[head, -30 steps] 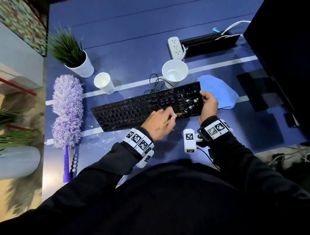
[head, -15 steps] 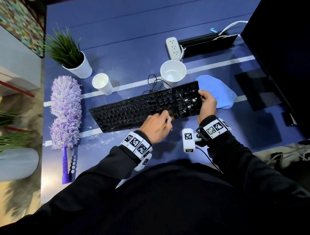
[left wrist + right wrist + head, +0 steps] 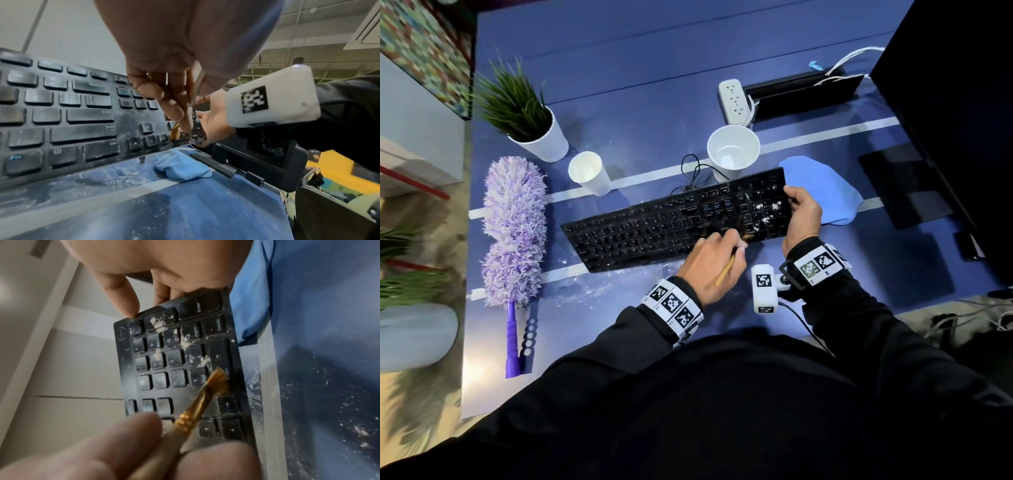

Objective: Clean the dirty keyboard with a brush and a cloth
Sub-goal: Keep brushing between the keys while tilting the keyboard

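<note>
A black keyboard lies slanted across the blue desk, with white powder on its number pad. My left hand pinches a thin wooden brush. Its golden bristles touch the keys at the pad's near left corner. My right hand grips the keyboard's right end, thumb on top. In the left wrist view that end of the keyboard stands raised off the desk. A blue cloth lies just right of the keyboard, partly behind my right hand.
A purple duster lies left of the keyboard. Behind it stand two white cups, a potted plant and a power strip. A dark monitor fills the right. White dust speckles the desk's near side.
The left hand drew the brush back towards the keyboard's near edge, then pushed it out again to the number pad's corner. The right hand kept its hold.
</note>
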{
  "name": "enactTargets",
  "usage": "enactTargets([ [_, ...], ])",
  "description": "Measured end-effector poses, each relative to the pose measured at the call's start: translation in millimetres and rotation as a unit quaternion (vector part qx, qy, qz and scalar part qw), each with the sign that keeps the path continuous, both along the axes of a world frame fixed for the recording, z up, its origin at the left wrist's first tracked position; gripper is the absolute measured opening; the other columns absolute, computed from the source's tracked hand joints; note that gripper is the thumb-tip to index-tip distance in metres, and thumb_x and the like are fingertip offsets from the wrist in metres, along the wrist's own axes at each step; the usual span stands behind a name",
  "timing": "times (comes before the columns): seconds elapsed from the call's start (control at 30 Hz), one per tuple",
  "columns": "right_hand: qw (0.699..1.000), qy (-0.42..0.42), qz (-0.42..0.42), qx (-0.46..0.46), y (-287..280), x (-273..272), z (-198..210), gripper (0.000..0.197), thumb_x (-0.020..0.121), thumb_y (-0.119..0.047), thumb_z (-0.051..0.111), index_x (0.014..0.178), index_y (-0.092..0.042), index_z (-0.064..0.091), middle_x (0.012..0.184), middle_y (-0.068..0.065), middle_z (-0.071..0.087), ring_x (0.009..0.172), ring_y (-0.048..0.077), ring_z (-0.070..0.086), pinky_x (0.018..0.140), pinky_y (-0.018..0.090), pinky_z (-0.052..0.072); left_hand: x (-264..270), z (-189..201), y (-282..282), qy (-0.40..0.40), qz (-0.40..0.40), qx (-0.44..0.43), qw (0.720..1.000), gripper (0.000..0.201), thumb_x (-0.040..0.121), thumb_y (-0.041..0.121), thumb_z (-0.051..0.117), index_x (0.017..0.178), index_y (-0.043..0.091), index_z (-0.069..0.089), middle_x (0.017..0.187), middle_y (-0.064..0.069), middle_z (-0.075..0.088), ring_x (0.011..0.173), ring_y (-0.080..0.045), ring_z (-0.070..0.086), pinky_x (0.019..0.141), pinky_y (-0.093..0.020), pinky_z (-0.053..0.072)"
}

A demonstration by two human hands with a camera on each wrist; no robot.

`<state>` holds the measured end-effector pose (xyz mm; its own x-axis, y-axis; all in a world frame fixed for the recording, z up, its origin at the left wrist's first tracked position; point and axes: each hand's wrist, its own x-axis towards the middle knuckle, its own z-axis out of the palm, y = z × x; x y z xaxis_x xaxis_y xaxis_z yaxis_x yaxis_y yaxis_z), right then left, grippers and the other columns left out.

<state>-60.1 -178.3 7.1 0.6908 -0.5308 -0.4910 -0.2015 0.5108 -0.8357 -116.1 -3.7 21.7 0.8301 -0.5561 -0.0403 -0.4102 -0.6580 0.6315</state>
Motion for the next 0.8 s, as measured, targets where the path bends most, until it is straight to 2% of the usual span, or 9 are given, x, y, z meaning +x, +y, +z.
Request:
enactTargets([
  [0.13, 1.0, 0.001, 0.002, 0.002, 0.4, -0.2, -2.3, 0.02, 0.077, -0.01, 0.061, 0.059, -0.016, 0.067, 0.062, -0.002, 0.061, 0.067, 0.019, 0.055, 0.071, 0.031, 0.045, 2.7, -2.8, 8.4, 0.055, -0.01, 0.016, 0.998, 0.02, 0.096, 0.029, 0.039, 0.098, 0.013, 0.051, 0.081, -0.006, 0.067, 0.075, -0.031, 0.06, 0.072, -0.04, 0.048],
  [0.3, 1.0, 0.0, 0.002, 0.003, -1.1, -0.1, -4.4, 0.018, 0.073, -0.013, 0.062, 0.057, -0.017, 0.069, 0.066, 0.0, 0.061, 0.074, 0.022, 0.055, 0.077, 0.035, 0.044, 10.0, 6.4, 24.6, -0.024, 0.035, -0.022, 0.999, 0.014, 0.097, 0.03, 0.037, 0.096, 0.02, 0.046, 0.088, 0.001, 0.067, 0.078, -0.022, 0.057, 0.078, -0.039, 0.046],
  [0.37, 1.0, 0.0, 0.002, -0.001, -0.5, 0.4, -4.2, 0.014, 0.069, -0.016, 0.063, 0.056, -0.017, 0.069, 0.067, 0.001, 0.061, 0.076, 0.022, 0.055, 0.077, 0.035, 0.045, 15.9, 7.0, 33.5, -0.019, 0.048, 0.015, 0.999, 0.016, 0.097, 0.028, 0.039, 0.097, 0.016, 0.049, 0.082, 0.0, 0.064, 0.075, -0.024, 0.054, 0.077, -0.04, 0.045],
  [0.43, 1.0, 0.002, 0.0, -0.006, -0.8, 0.2, -4.6, 0.021, 0.073, -0.012, 0.062, 0.055, -0.017, 0.069, 0.065, -0.002, 0.061, 0.074, 0.02, 0.055, 0.078, 0.034, 0.045, 18.0, 5.2, 41.1, -0.013, 0.063, 0.048, 0.997, 0.021, 0.095, 0.029, 0.039, 0.097, 0.012, 0.051, 0.08, -0.005, 0.063, 0.076, -0.029, 0.054, 0.074, -0.038, 0.042],
  [0.5, 1.0, 0.002, -0.003, -0.009, -1.8, -0.4, -4.8, 0.026, 0.077, -0.009, 0.06, 0.055, -0.018, 0.069, 0.063, -0.003, 0.061, 0.072, 0.019, 0.055, 0.078, 0.033, 0.045, 15.3, 6.4, 42.5, -0.016, 0.055, 0.03, 0.998, 0.024, 0.094, 0.031, 0.037, 0.097, 0.012, 0.052, 0.083, -0.004, 0.065, 0.077, -0.028, 0.055, 0.074, -0.037, 0.04],
  [0.6, 1.0, -0.003, 0.0, -0.008, -0.8, 0.1, -5.2, 0.022, 0.075, -0.011, 0.061, 0.056, -0.018, 0.07, 0.065, -0.002, 0.062, 0.075, 0.022, 0.056, 0.078, 0.035, 0.046, 11.1, 8.8, 38.5, -0.01, 0.028, 0.0, 1.0, 0.02, 0.096, 0.031, 0.038, 0.097, 0.016, 0.05, 0.091, 0.003, 0.067, 0.079, -0.022, 0.054, 0.078, -0.04, 0.045],
  [0.7, 1.0, 0.002, 0.002, -0.009, -2.1, 0.1, -7.3, 0.023, 0.076, -0.011, 0.061, 0.056, -0.018, 0.071, 0.066, -0.002, 0.064, 0.077, 0.021, 0.057, 0.08, 0.036, 0.046, 14.3, 4.1, 36.7, 0.02, 0.032, 0.024, 0.999, 0.022, 0.094, 0.035, 0.035, 0.096, 0.017, 0.049, 0.083, -0.001, 0.067, 0.078, -0.028, 0.061, 0.077, -0.044, 0.049],
  [0.8, 1.0, -0.001, 0.007, -0.011, -1.9, -1.5, -7.1, 0.014, 0.069, -0.018, 0.063, 0.058, -0.017, 0.071, 0.069, -0.001, 0.063, 0.078, 0.021, 0.057, 0.077, 0.034, 0.047, 14.6, 13.0, 28.2, 0.02, 0.039, -0.049, 0.998, 0.016, 0.097, 0.033, 0.04, 0.094, 0.019, 0.047, 0.084, 0.001, 0.069, 0.079, -0.025, 0.065, 0.073, -0.041, 0.051],
])
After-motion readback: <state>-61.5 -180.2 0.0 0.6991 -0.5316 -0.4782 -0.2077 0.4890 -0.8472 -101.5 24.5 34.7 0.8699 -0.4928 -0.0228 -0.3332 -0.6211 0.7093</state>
